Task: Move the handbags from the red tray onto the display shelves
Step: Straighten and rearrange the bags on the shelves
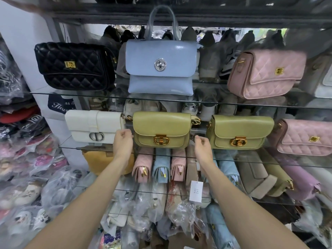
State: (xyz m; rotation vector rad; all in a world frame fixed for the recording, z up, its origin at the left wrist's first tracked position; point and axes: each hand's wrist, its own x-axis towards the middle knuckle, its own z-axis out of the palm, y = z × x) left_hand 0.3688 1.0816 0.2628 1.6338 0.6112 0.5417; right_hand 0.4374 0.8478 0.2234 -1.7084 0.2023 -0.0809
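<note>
An olive-green handbag [161, 128] with a gold clasp stands upright on the middle glass shelf [251, 160]. It sits between a white handbag [93, 126] and a second olive-green handbag [240, 132]. My left hand [123, 141] is at its left edge, loosely curled, thumb just touching the bag. My right hand [202, 145] hovers by its lower right corner with a small gap, fingers loosely curled and holding nothing. The red tray is not in view.
A pink quilted bag [305, 137] ends the middle row. On the upper glass shelf [215, 103] stand a black quilted bag [73, 65], a blue handbag [159, 69] and a pink quilted bag [265, 72]. Lower shelves hold packed bags and wallets [143, 167]. Bagged shoes [27, 177] pile up at left.
</note>
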